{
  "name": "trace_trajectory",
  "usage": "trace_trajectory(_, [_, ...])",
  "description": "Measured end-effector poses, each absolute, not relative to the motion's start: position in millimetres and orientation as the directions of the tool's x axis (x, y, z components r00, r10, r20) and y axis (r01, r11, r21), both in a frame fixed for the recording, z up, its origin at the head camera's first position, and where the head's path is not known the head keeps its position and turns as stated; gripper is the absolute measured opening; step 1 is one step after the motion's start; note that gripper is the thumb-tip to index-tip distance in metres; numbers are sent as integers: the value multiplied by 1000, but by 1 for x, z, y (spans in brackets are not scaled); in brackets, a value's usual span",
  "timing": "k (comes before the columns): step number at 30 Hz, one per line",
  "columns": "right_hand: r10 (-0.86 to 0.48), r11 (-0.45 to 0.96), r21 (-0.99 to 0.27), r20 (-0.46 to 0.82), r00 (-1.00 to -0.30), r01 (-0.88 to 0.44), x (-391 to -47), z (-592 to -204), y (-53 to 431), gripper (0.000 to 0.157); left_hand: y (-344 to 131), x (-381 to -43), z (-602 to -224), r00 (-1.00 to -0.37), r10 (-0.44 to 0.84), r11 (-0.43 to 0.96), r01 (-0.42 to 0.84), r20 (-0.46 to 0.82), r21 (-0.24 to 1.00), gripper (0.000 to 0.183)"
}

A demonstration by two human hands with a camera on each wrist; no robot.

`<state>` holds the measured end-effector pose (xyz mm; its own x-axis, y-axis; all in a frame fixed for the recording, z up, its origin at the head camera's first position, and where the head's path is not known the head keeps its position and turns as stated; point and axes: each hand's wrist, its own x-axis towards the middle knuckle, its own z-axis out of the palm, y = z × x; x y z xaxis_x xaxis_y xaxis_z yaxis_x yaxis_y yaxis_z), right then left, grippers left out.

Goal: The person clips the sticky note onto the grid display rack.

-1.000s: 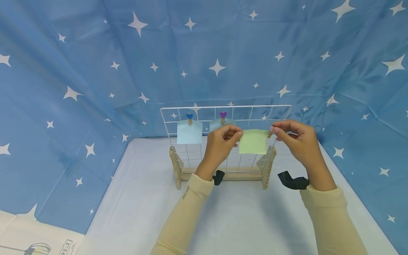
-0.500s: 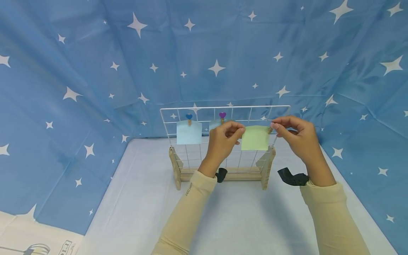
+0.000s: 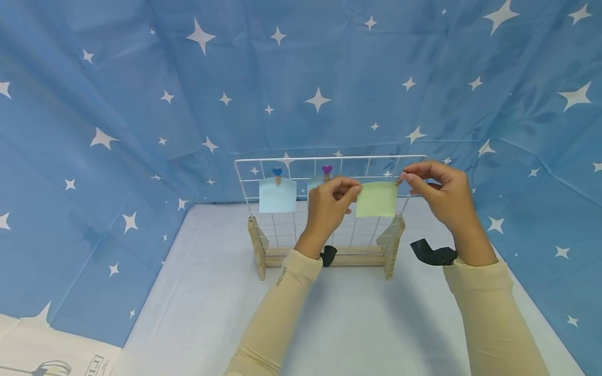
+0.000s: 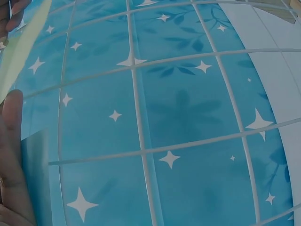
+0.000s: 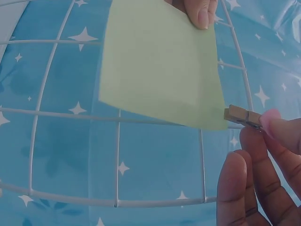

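Note:
A pale green sticky note (image 3: 376, 199) is held up in front of the white wire grid rack (image 3: 273, 230). My left hand (image 3: 329, 209) pinches the note by its upper left corner. In my right hand (image 3: 442, 196) a small wooden clothespin (image 5: 242, 115) is pinched between thumb and finger. Its tip meets the note's upper right corner in the right wrist view; whether it grips the paper I cannot tell. A pink heart (image 5: 270, 120) shows at the clothespin's thumb end. Only the note's edge and the left fingers (image 4: 11, 113) appear in the left wrist view.
On the rack hangs a light blue note (image 3: 277, 196) under a blue heart clip (image 3: 277, 172). A second blue note (image 3: 315, 184), under a purple heart clip (image 3: 326, 170), is partly behind my left hand. Wooden feet (image 3: 394, 245) hold the rack on the white table (image 3: 202, 292).
Both hands have risen slightly, lifting the green note higher in front of the rack. The note has also shifted a little to the right. The clothespin stays at its right corner.

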<state>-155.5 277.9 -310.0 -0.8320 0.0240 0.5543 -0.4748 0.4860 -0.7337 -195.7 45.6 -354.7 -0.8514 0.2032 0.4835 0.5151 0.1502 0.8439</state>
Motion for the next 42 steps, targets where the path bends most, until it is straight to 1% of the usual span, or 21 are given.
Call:
trace_trajectory(7, [10,493,-732,546,-838,-471,-159,-308,276,16,48,-197,-353,-851,190,138,517,490,845,15])
trace_trajectory(20, [-3,480,-717,575,-818,-506,-164,-308,272,14,53,-199,-353,-846,152,154,532,512,833,14])
trace_trajectory(31, [73,459,-708,632,-771,-537,-167,-309,261,11,56,-199,-351,-832,123,180,555,541,812,15])
trace_trajectory(33, [70,469,-700,638,-767,-539,-168,-310,259,10,57,-199,-351,-831,118,190,556,544,809,15])
trace_trajectory(42, [53,596,-624,659,-750,-506,-170,-308,252,10,60,-199,-352,-824,90,221,564,559,796,13])
